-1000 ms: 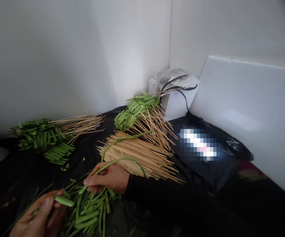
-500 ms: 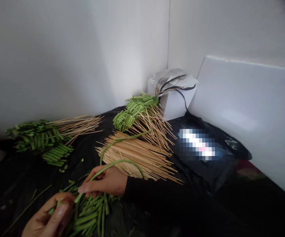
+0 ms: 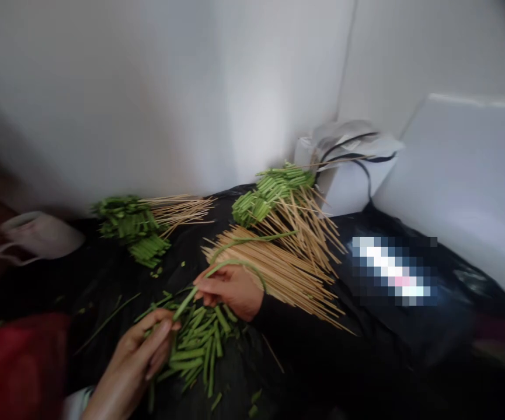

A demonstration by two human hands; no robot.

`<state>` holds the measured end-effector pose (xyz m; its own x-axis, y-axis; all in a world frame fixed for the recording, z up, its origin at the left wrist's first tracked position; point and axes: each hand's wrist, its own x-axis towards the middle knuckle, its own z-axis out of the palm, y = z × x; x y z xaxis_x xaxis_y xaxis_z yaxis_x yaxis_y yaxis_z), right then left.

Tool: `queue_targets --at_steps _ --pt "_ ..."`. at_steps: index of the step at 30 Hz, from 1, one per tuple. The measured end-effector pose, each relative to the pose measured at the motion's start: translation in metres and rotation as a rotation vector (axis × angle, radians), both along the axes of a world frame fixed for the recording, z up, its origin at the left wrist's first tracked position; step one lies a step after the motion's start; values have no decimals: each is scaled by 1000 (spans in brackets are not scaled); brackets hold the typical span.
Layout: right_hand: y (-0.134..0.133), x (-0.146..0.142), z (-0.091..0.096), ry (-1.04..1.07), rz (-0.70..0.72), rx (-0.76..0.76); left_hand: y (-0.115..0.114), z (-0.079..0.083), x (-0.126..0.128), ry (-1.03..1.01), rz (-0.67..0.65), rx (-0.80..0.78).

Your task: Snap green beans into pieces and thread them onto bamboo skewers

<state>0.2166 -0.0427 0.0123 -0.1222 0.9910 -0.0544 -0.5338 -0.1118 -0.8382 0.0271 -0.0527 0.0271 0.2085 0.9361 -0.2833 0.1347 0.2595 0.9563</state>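
Left hand (image 3: pixel 136 359) nearest, grip pinching the end of a long bean (image 3: pixel 221 271). Right hand (image 3: pixel 230 289) just beyond, grip pressed on the same bean, which loops up over it. Cut pieces (image 3: pixel 199 344) heaped under both hands on the black sheet (image 3: pixel 103 280). Bare skewers (image 3: pixel 278 271) behind; two skewered bundles (image 3: pixel 133 224) (image 3: pixel 270 189) farther back by the wall. White jug (image 3: pixel 37 236) far left; picture blurred.

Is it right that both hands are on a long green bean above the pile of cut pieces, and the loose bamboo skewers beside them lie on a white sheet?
Not quite. In the head view the left hand and right hand do hold the long green bean over the cut pieces, but the bamboo skewers lie on a black plastic sheet, not a white one.
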Motion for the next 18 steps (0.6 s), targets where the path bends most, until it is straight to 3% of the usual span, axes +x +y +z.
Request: queue_targets --at_steps 2,8,12,18 --pt "-2 -1 -2 -29 -22 -3 -2 2 -1 -144 -109 -34" --pt "-9 -4 -3 -77 -11 1 0 4 -4 -356 -56 -26" --pt "-14 -6 -3 -187 36 54 -1 -3 -5 -329 -75 -15" --pt "-17 -8 -3 -293 91 88 -4 -11 -4 -116 -177 71"
